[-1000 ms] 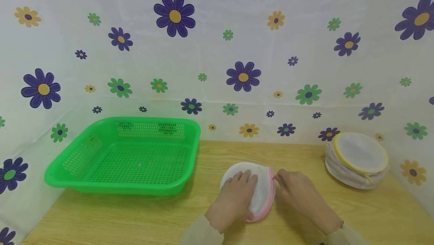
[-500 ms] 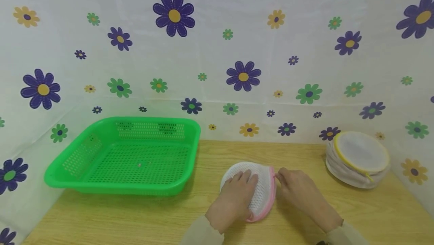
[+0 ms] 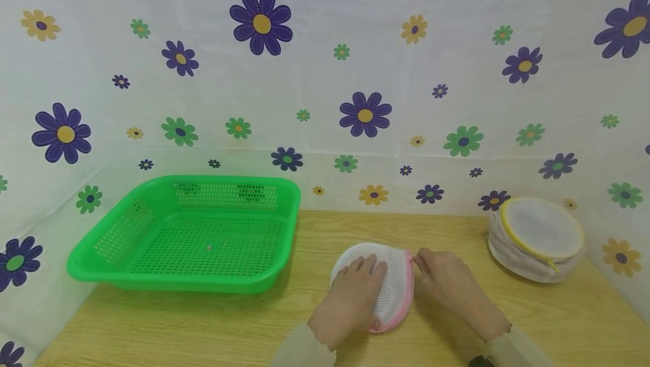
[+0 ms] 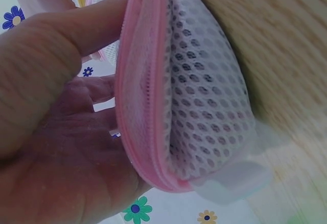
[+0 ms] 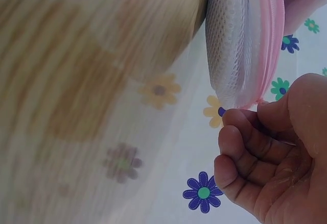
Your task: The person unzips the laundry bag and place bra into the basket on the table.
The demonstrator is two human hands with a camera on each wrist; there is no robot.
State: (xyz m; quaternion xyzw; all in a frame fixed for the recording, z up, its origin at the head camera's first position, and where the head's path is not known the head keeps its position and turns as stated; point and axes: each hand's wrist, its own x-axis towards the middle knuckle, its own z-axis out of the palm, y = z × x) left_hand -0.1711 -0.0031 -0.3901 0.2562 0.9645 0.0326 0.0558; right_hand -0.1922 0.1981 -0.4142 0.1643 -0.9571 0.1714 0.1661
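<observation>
A round white mesh laundry bag (image 3: 395, 279) with a pink zipper edge (image 4: 153, 89) lies on the wooden table. My left hand (image 3: 350, 293) holds it down, fingers spread over the mesh and the thumb against the pink edge in the left wrist view. At the bag's far right corner, my right hand (image 3: 447, 279) pinches the end of the zipper with thumb and index finger; the zipper pull is mostly hidden. The other right fingers (image 5: 232, 142) curl in beneath, as the right wrist view shows.
A green perforated plastic basket (image 3: 203, 284) stands to the left. At the back right sits a pale round bag (image 3: 540, 228) with a yellow zipper. A white flowered sheet (image 3: 325, 73) hangs behind the wooden table (image 3: 228, 327).
My right hand has shifted very slightly up and away at the zipper's end. The left hand and the mesh bag stay where they were.
</observation>
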